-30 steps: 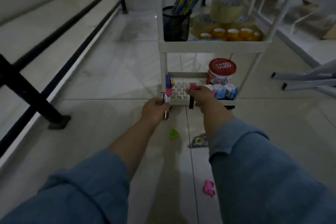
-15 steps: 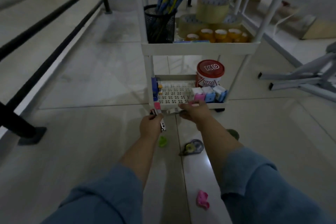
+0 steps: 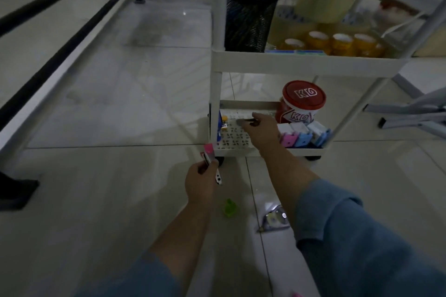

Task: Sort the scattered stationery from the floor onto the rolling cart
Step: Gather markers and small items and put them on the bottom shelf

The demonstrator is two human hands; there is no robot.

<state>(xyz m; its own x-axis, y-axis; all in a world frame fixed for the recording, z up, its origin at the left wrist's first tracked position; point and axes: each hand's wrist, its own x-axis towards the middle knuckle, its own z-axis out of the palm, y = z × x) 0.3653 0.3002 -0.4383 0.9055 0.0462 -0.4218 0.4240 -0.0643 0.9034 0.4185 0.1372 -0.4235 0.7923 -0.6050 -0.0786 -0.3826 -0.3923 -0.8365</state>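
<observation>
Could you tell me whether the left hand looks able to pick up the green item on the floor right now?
Reach, likely yes: the green item lies on the floor just beside the left hand, nothing between them. But that hand grips pink-capped items, so picking it up looks awkward.

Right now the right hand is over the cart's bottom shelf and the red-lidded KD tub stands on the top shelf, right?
No: the head view shows the red-lidded KD tub on the bottom shelf too, just beyond the right hand. The hand is over that shelf.
</observation>
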